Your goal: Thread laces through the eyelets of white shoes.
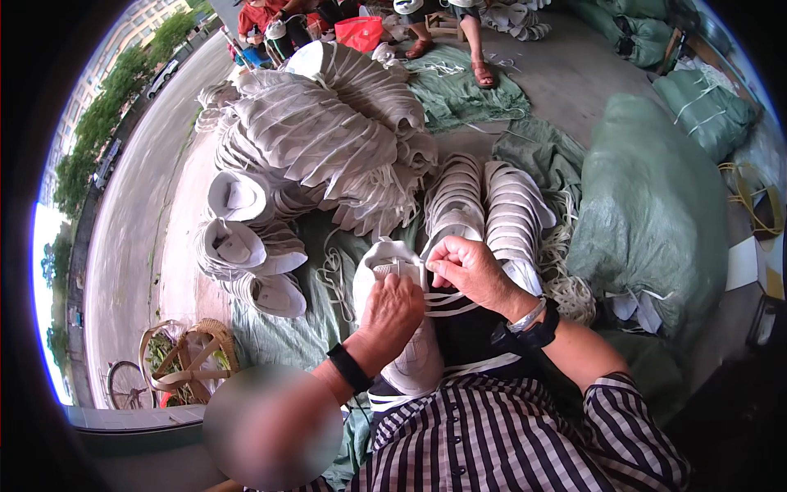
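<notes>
A white shoe upper (412,361) rests on my lap, its heel opening away from me and its toe toward my body. Over its eyelet area my left hand (389,316) is closed, with curled fingers gripping the upper. Just right of the opening, my right hand (469,275) is pinched, thumb against fingertips. Whatever thin thing lies in that pinch is too small to make out. Several white shoelaces (451,304) lie across my dark-clothed lap, beneath the right hand and beside the upper.
Stacked shoe uppers (303,123) form a large heap ahead, with nested rows (456,193) nearer. A bundle of laces (570,287) lies right, beside a bulging green sack (648,213). A woven basket (197,357) stands left. Other people sit at the far side, near a red bag (358,34).
</notes>
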`<state>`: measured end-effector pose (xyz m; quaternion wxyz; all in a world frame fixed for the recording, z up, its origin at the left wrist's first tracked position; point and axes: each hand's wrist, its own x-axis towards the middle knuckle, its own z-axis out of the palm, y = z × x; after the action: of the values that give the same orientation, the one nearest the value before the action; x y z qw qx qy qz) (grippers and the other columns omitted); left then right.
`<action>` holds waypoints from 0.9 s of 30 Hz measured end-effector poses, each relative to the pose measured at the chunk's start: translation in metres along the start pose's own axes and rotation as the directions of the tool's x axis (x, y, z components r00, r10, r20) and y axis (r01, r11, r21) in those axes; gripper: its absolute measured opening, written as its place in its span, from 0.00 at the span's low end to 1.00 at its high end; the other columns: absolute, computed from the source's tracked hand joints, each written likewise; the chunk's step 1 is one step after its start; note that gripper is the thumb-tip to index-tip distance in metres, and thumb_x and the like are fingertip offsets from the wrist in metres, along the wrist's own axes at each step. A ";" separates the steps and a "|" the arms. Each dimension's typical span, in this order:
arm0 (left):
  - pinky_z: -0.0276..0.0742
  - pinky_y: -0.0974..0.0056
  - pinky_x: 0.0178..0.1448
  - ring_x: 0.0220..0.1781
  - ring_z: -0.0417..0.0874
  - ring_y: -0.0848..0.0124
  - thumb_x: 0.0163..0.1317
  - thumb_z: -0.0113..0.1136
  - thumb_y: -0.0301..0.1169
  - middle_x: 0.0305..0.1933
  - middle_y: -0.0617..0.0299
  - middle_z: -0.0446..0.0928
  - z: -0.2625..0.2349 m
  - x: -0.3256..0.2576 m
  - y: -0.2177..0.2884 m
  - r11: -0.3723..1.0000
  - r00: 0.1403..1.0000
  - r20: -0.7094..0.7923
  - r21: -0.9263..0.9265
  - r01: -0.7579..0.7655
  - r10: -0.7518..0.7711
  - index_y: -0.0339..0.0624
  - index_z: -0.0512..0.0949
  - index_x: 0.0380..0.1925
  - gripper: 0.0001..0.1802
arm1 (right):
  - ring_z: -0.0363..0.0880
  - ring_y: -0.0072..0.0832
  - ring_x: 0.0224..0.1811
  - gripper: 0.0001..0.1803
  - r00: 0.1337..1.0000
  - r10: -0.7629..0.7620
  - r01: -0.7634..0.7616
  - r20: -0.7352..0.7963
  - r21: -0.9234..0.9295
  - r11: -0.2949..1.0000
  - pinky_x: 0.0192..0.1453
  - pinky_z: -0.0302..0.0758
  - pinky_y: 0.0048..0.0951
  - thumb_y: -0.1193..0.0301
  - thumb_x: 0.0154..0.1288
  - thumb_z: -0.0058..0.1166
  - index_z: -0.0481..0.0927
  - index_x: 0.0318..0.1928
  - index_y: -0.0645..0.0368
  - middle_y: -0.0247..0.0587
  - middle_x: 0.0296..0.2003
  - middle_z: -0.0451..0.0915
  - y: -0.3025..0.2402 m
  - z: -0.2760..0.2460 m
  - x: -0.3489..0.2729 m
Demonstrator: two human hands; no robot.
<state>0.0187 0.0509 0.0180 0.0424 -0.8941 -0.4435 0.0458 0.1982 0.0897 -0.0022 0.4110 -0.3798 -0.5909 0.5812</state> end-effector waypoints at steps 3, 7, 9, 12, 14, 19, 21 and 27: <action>0.75 0.56 0.37 0.36 0.78 0.56 0.55 0.53 0.28 0.36 0.56 0.72 -0.002 0.000 -0.010 0.979 0.997 -0.069 -0.205 0.006 -0.021 0.39 0.73 0.29 0.04 | 0.76 0.14 0.26 0.03 0.999 -0.034 0.034 -0.006 -0.020 0.999 0.29 0.73 0.18 0.77 0.63 0.52 0.76 0.36 0.64 0.31 0.23 0.78 0.006 0.001 0.004; 0.75 0.58 0.38 0.35 0.77 0.53 0.58 0.54 0.24 0.33 0.55 0.71 0.010 -0.019 0.000 0.607 0.983 -0.110 -0.795 0.000 -0.144 0.41 0.70 0.36 0.06 | 0.77 0.18 0.24 0.03 0.984 -0.046 0.113 0.173 -0.406 0.907 0.30 0.72 0.22 0.74 0.60 0.55 0.78 0.33 0.61 0.34 0.21 0.78 0.011 0.009 0.002; 0.76 0.59 0.37 0.33 0.78 0.55 0.58 0.54 0.24 0.32 0.56 0.71 0.004 -0.025 0.015 0.675 0.997 -0.031 -0.738 0.029 -0.077 0.41 0.71 0.34 0.05 | 0.81 0.37 0.28 0.06 0.957 -0.132 0.265 0.259 -0.593 0.760 0.31 0.74 0.33 0.68 0.57 0.56 0.79 0.31 0.57 0.42 0.24 0.80 0.017 0.014 0.000; 0.77 0.59 0.36 0.32 0.80 0.60 0.57 0.56 0.24 0.30 0.58 0.71 -0.004 -0.047 0.054 0.596 0.974 -0.082 -0.779 -0.194 0.210 0.39 0.71 0.32 0.05 | 0.81 0.39 0.28 0.07 0.958 -0.145 0.267 0.247 -0.588 0.764 0.32 0.74 0.35 0.67 0.58 0.56 0.79 0.31 0.57 0.43 0.24 0.80 0.018 0.024 0.001; 0.79 0.60 0.37 0.35 0.81 0.62 0.56 0.58 0.24 0.35 0.58 0.73 -0.025 -0.049 0.064 0.522 0.950 0.005 -0.837 -0.167 0.311 0.39 0.73 0.36 0.08 | 0.81 0.40 0.28 0.07 0.964 -0.106 0.234 0.245 -0.583 0.778 0.33 0.75 0.36 0.66 0.58 0.55 0.79 0.32 0.56 0.43 0.24 0.80 0.017 0.020 0.001; 0.78 0.61 0.41 0.41 0.81 0.61 0.51 0.59 0.21 0.48 0.60 0.76 -0.030 -0.036 0.015 0.772 0.961 -0.272 -0.622 -0.130 -0.058 0.44 0.77 0.40 0.14 | 0.80 0.43 0.29 0.06 0.963 -0.053 0.220 0.264 -0.663 0.715 0.34 0.75 0.39 0.69 0.59 0.52 0.78 0.32 0.57 0.44 0.24 0.80 0.009 0.021 0.000; 0.73 0.61 0.48 0.45 0.74 0.62 0.45 0.61 0.24 0.42 0.63 0.74 -0.036 -0.020 -0.011 0.911 0.897 -0.385 -0.411 0.043 -0.216 0.48 0.77 0.35 0.14 | 0.80 0.43 0.30 0.05 0.952 -0.089 0.293 0.291 -0.799 0.525 0.34 0.75 0.40 0.70 0.58 0.51 0.78 0.31 0.57 0.44 0.25 0.79 0.006 0.022 0.002; 0.66 0.54 0.57 0.59 0.68 0.57 0.48 0.57 0.35 0.54 0.57 0.70 -0.004 -0.016 -0.041 1.000 0.974 -0.224 -0.005 0.005 -0.006 0.50 0.81 0.34 0.12 | 0.81 0.41 0.28 0.03 0.919 -0.163 0.395 0.360 -0.823 0.408 0.33 0.76 0.39 0.75 0.52 0.49 0.75 0.25 0.59 0.47 0.22 0.78 -0.005 0.032 0.001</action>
<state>-0.0228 0.0631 0.0271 0.0904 -0.8924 -0.4384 -0.0565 0.1681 0.0780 0.0037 0.1766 -0.3643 -0.9019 0.1509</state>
